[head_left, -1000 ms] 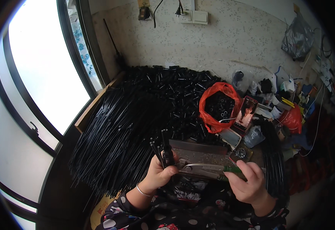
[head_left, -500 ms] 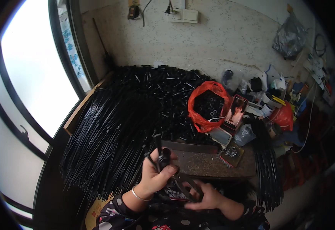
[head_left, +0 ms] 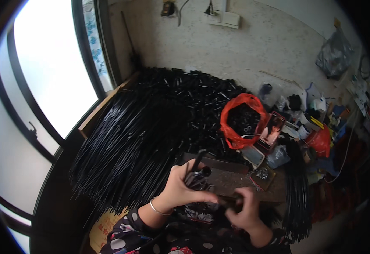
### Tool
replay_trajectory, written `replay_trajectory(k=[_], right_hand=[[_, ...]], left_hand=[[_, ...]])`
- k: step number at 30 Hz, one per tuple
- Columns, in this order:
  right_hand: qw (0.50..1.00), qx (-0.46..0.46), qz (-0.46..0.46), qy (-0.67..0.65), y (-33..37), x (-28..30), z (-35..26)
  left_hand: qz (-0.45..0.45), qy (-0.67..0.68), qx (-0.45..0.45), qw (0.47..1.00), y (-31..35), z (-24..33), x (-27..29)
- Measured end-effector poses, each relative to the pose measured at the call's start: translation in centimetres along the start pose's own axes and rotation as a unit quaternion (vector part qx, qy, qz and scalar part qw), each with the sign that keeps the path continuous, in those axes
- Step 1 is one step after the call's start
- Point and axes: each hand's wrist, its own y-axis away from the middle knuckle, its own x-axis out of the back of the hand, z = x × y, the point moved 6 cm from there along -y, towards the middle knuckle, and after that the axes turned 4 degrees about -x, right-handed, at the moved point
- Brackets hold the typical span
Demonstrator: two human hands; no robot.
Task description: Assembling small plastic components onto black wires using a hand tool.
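My left hand point(head_left: 178, 188), a silver bangle at its wrist, is closed around a black tubular part point(head_left: 202, 172) with a dark strip standing up from it. The left thumb stretches toward the right hand. My right hand point(head_left: 245, 213) is curled around dark-handled pliers point(head_left: 227, 200), which are blurred and partly hidden by the fingers. Both hands are close together above my lap, at the near edge of the worktop point(head_left: 231, 180). Below them, partly covered, a box of small shiny pieces point(head_left: 200, 213) shows.
Long black strips point(head_left: 113, 156) fan out at left, with a heap of black tubular pieces point(head_left: 193, 89) behind. A red plastic bag point(head_left: 231, 137) holds dark rings. A phone point(head_left: 272, 131), a small tray point(head_left: 262, 175) of metal bits and another strip bundle point(head_left: 297, 194) lie at right.
The view has shifted, so the surroundings sit farther right. My left thumb has extended toward the pliers, and the right hand has moved right and up, its fingers more tightly curled.
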Motion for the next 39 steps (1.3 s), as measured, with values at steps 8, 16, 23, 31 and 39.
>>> replay_trajectory(k=[8, 16, 23, 31, 39], right_hand=[[0.647, -0.269, -0.452, -0.552, 4.8, -6.3, -0.2], [0.981, 0.12, 0.052, 0.144, -0.6, 0.6, -0.9], [0.813, -0.216, -0.372, -0.391, 4.8, -5.7, 1.1], [0.708, -0.26, -0.427, -0.498, 5.0, -5.2, 1.7], [0.751, -0.361, -0.271, -0.482, 8.1, -9.2, 5.6]], left_hand=[[-0.043, 0.071, 0.016, 0.996, 0.2, -1.5, -0.2], [0.002, 0.064, 0.023, 0.998, 0.1, -0.6, 0.6], [0.046, 0.056, 0.046, 0.996, -0.2, -2.1, -0.5], [0.065, 0.116, 0.117, 0.984, -0.2, -2.3, -1.8], [0.109, 0.064, 0.201, 0.971, 2.0, -9.4, -4.8]])
